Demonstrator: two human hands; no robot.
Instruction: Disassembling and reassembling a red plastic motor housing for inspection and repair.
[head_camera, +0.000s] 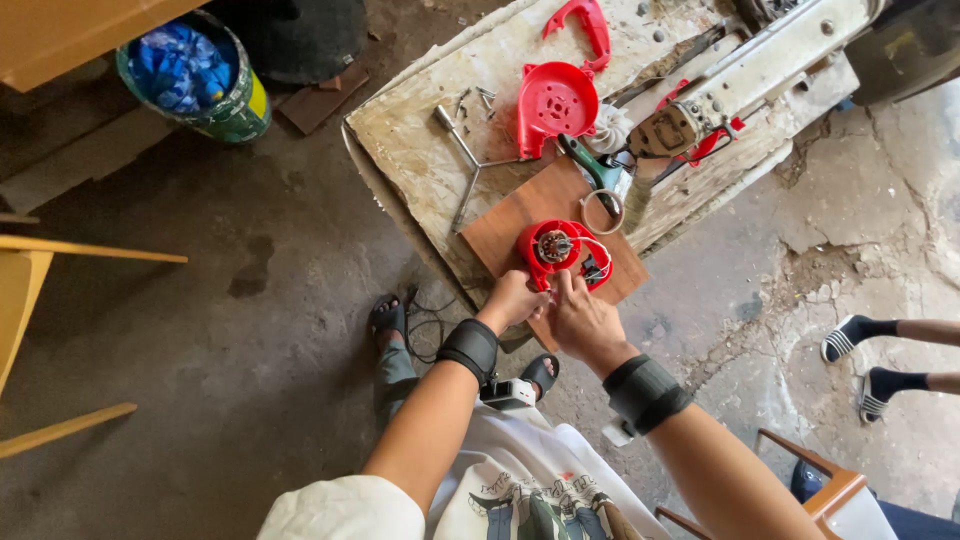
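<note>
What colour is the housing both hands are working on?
Red, a round motor housing on the brown board, under the left hand and right hand; head view.

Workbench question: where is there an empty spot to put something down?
Bare wood shows on the brown board, left of the red motor housing both hands hold. The white bench is open left of the metal wrench. Around the red cover it's crowded.

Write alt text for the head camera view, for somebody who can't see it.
Seen from above, a person's left hand and right hand grip a red motor housing on a brown board atop a worn white workbench. A red fan cover, a three-way wrench and a blue-filled bucket lie beyond.
</note>
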